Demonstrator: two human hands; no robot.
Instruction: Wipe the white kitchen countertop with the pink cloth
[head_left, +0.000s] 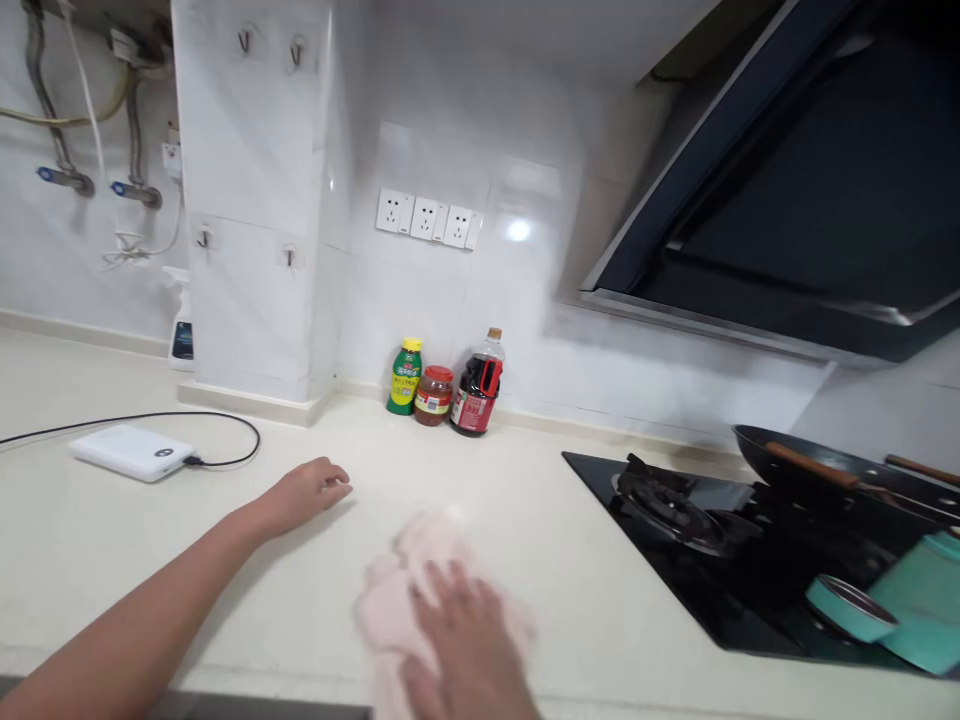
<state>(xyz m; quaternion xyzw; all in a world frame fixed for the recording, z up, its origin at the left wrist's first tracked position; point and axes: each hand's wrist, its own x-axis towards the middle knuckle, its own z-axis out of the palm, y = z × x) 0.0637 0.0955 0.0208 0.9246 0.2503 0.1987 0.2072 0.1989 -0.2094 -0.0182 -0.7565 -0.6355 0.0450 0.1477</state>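
A pink cloth lies spread on the pale countertop, smeared by motion. My right hand rests flat on top of it, fingers spread and pressing down; the hand is blurred too. Off to the left, my left hand is just above or on the counter, which of the two I cannot tell. Its fingers are loosely bent, with a gap between thumb and forefinger and nothing held. The white power bank with a black cable is the nearest object on that side.
Against the back wall stand a green bottle, a red-lidded jar and a dark sauce bottle. On the right, a black gas hob carries a wok and a turquoise pot. A range hood overhangs it.
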